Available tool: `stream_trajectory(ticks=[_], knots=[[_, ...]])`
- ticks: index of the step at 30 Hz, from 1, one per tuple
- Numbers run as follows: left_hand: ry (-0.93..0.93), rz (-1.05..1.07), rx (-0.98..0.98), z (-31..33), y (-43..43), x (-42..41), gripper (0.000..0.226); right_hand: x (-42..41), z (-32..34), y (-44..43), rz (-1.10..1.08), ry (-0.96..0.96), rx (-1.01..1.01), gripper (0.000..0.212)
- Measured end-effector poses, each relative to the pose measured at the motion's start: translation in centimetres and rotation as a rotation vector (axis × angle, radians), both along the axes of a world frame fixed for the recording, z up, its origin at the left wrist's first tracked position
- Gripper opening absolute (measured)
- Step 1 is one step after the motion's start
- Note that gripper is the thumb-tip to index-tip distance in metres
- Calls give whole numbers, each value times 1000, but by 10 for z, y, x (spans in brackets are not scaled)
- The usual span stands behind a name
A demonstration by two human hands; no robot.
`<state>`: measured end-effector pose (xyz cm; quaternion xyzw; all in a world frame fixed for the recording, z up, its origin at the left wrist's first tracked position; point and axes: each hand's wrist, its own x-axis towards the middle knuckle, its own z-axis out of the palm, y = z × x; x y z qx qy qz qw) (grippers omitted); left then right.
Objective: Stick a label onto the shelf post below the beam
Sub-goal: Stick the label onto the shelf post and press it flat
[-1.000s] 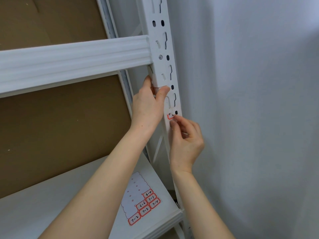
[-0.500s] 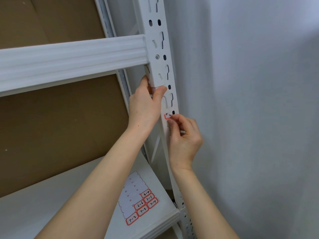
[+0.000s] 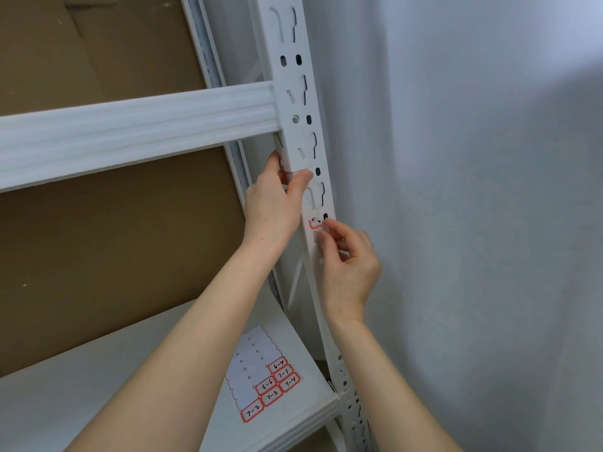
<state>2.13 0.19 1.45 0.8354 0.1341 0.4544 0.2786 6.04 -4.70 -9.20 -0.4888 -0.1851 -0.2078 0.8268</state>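
Now right hand (image 3: pixel 349 265) pinches label (image 3: pixel 315 224) against post (image 3: pixel 295 102).

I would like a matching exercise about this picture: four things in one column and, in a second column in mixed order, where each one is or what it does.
Column one
1. left hand
2. right hand
3. label sheet
4. beam

Column two
a. lies on the lower shelf
b. grips the shelf post just below the beam
c. meets the post above both hands
d. pinches the red-edged label at the post

Pairs: 1-b, 2-d, 3-a, 4-c.
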Motion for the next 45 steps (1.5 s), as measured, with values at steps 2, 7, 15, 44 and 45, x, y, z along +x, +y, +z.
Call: stream_trajectory(ticks=[2,7,15,44,45], knots=[[3,2,-2,1,-1,0,29,-1,1,1,-14,-4,5,14],[-2,9,-5,-1,0,1,32,0,2,4,-71,-35,-2,11],[-9,14,-9,-2,1,2,31,12,3,2,-150,-144,-141,6],[3,-19,-3,-1,2,1,32,1,33,-18,121,71,-315,13],[2,-22,-9,-1,3,2,32,1,33,-17,135,91,-309,11]])
